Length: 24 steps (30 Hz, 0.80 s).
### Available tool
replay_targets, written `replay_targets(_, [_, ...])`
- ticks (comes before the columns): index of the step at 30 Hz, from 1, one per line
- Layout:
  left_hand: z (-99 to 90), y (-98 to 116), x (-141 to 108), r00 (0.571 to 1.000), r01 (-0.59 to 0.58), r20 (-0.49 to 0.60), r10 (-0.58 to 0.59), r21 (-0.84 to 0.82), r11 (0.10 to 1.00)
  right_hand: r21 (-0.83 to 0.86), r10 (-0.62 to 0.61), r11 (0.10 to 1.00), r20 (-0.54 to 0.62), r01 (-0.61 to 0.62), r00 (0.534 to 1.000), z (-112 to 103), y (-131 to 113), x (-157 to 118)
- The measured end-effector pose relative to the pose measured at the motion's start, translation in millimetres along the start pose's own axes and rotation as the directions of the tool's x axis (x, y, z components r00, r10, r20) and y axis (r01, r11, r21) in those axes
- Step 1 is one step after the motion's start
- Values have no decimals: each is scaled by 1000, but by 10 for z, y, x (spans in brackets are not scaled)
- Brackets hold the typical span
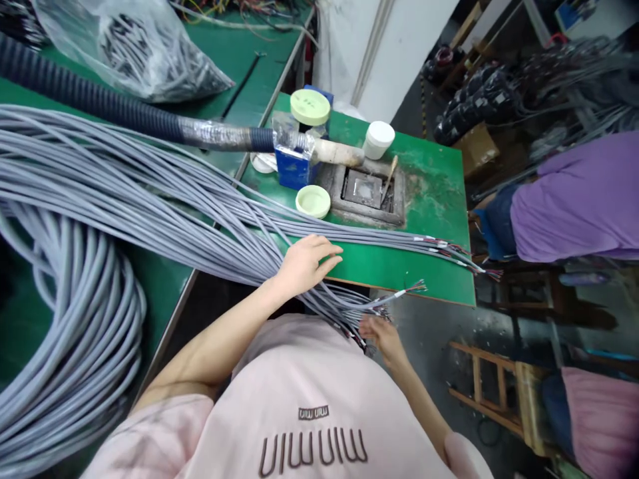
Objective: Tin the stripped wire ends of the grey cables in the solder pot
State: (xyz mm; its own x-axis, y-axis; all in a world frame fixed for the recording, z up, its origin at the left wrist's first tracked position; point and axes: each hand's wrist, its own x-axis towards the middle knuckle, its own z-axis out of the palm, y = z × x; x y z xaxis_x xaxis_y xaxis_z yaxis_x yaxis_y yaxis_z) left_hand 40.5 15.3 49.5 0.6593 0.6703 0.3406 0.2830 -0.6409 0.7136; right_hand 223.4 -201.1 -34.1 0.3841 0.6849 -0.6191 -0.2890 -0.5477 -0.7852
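Grey cables [200,233] run in a long bundle from the left across the green bench. My left hand [308,265] is over them with its fingers stretched out and the thumb a little apart, nothing gripped. At the bench's front edge, my right hand [383,338] has its fingers curled at the stripped ends of the cables that hang near my shirt; the fingertips are partly hidden. One cable end [407,291] with bare coloured wires sticks out above that hand. Another group of cable ends [449,249] lies along the bench to the right.
A square solder pot [344,211] with a stick [389,179] is set in the bench. Around it are a hose [214,133], a white tub [378,140], a pale dish [313,201] and a blue box [293,169]. People sit at right near a wooden stool [532,399].
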Motion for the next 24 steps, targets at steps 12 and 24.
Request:
replay_targets(12, [391,-61,652,994,-106,82,70,612,784,4,-200,976,430,219,880,458,-593,-118])
replay_targets(24, [-239,437,-255,995,-80,90,52,337,938,160,-777,617,-33,770,629,583,-1367,-106])
